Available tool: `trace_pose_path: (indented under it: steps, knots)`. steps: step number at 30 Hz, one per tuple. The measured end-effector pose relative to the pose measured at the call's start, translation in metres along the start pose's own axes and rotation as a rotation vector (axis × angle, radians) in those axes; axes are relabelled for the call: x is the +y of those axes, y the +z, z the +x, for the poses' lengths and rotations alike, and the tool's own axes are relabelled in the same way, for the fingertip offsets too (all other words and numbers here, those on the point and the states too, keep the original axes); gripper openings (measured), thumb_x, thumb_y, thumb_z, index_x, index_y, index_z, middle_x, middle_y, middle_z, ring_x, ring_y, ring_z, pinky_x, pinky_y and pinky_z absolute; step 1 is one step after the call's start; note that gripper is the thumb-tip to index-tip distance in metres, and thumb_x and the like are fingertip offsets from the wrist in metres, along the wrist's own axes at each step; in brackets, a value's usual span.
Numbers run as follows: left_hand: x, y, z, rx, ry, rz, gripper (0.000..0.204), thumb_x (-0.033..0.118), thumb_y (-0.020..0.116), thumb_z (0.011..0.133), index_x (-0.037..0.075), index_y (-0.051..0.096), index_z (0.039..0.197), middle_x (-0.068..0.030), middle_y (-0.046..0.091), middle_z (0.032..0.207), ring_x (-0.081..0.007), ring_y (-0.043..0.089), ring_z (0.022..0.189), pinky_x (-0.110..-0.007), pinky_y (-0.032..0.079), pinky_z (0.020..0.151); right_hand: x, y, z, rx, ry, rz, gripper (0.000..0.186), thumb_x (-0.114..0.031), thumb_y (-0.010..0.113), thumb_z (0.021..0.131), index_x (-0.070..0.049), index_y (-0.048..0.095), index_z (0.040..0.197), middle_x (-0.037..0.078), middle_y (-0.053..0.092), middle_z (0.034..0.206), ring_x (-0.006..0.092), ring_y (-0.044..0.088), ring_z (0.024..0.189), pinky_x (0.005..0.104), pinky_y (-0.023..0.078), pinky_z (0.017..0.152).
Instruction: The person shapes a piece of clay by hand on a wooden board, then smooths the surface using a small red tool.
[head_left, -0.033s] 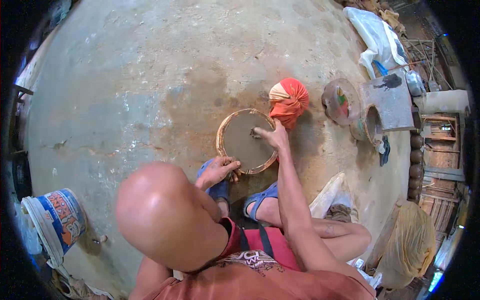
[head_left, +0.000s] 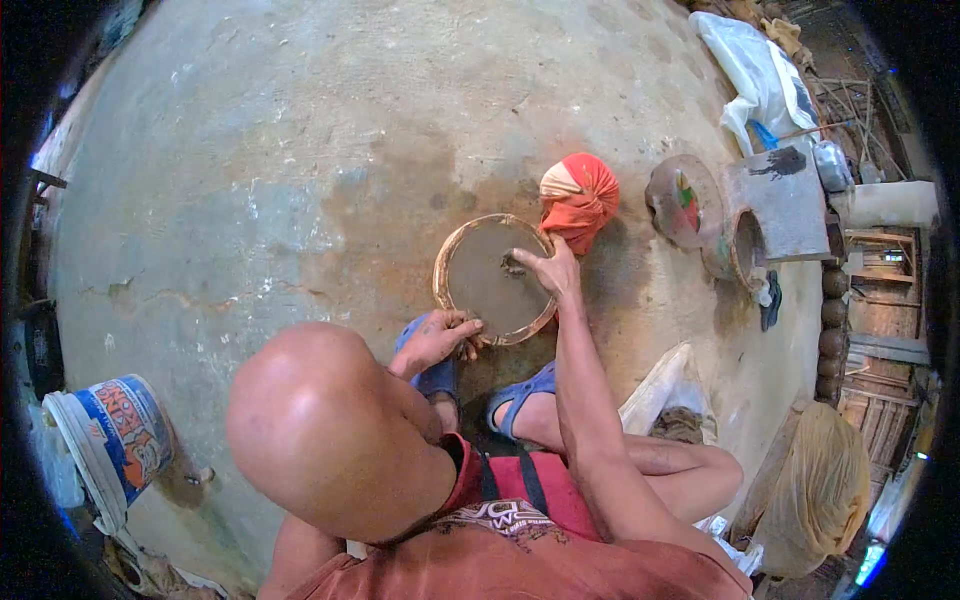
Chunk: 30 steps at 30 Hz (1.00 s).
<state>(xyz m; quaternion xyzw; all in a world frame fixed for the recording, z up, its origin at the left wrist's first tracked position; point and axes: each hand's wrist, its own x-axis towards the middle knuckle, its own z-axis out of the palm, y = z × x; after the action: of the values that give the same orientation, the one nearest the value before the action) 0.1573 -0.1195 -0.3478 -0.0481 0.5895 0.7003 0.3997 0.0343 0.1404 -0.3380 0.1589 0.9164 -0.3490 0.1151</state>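
On the floor before my feet stands a round shallow vessel (head_left: 470,230) with a pale brown, worn rim. A flat grey-brown surface fills it; whether wet or solid, I cannot tell. My right hand (head_left: 553,270) is over its right rim, thumb pointing inward at a small dark clump (head_left: 513,264), other fingers partly hidden toward the outside. My left hand (head_left: 437,338) is closed at the near left rim, its fingertips curled beneath and partly hidden. Just beyond my right hand, touching or very close to it, lies a bundled orange-red cloth (head_left: 580,200) with a cream patch.
My blue sandals (head_left: 522,398) flank the near side, and my raised left knee (head_left: 320,420) covers the lower left. To the right are a round translucent container (head_left: 684,203), a grey block (head_left: 775,205) and a white sack (head_left: 662,392). A bucket (head_left: 110,440) stands far left.
My right hand has shifted very slightly at the vessel's right rim. My left hand and the orange-red cloth look the same as before.
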Motion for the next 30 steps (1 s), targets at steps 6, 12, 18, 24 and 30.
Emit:
trace_pose_path:
  steps: [6, 12, 18, 24, 30]
  knots:
    - [0.0, -0.004, 0.006, -0.008, 0.043, 0.015, 0.034, 0.032, 0.063, 0.108, 0.0, 0.075, 0.103, -0.0053, 0.077, 0.088, -0.0145, 0.072, 0.072, -0.03, 0.054, 0.07, -0.003, 0.012, 0.02, 0.102, 0.2, -0.188, 0.101, -0.07, 0.091, 0.06, -0.004, 0.065, 0.131, 0.024, 0.07, 0.129, 0.0391, 0.068, 0.12, 0.0501, 0.054, 0.101]
    - [0.013, 0.004, 0.002, 0.045, -0.042, 0.061, 0.035, 0.033, 0.064, 0.107, -0.001, 0.074, 0.107, -0.007, 0.078, 0.093, -0.0143, 0.071, 0.074, -0.03, 0.054, 0.071, -0.015, 0.01, 0.014, 0.073, 0.191, -0.29, 0.112, -0.078, 0.088, 0.058, -0.002, 0.061, 0.135, 0.028, 0.067, 0.136, 0.0403, 0.067, 0.123, 0.0502, 0.054, 0.101]
    - [-0.004, -0.005, 0.001, -0.002, 0.003, -0.169, 0.033, 0.029, 0.063, 0.108, -0.002, 0.074, 0.107, -0.0086, 0.077, 0.093, -0.0158, 0.071, 0.073, -0.031, 0.055, 0.073, 0.047, -0.034, -0.003, 0.368, -0.027, 0.139, 0.059, -0.046, 0.081, 0.089, -0.004, 0.07, 0.128, 0.021, 0.078, 0.106, 0.0375, 0.076, 0.101, 0.0453, 0.057, 0.09]
    - [-0.004, -0.004, 0.005, -0.007, 0.013, -0.171, 0.034, 0.024, 0.062, 0.109, -0.006, 0.069, 0.124, -0.0115, 0.077, 0.096, -0.0172, 0.071, 0.074, -0.031, 0.057, 0.072, 0.099, -0.034, -0.076, 0.045, -0.063, -0.423, 0.042, -0.02, 0.074, 0.089, -0.008, 0.07, 0.129, 0.023, 0.07, 0.121, 0.0422, 0.068, 0.111, 0.0509, 0.054, 0.1]
    - [-0.003, 0.004, 0.007, 0.004, 0.096, -0.184, 0.033, 0.023, 0.063, 0.108, -0.005, 0.068, 0.123, -0.0122, 0.078, 0.101, -0.0181, 0.073, 0.077, -0.033, 0.059, 0.07, 0.118, -0.025, -0.087, 0.047, -0.064, -0.583, 0.036, -0.005, 0.063, 0.089, -0.003, 0.069, 0.124, 0.024, 0.062, 0.127, 0.0445, 0.062, 0.118, 0.0525, 0.051, 0.103]
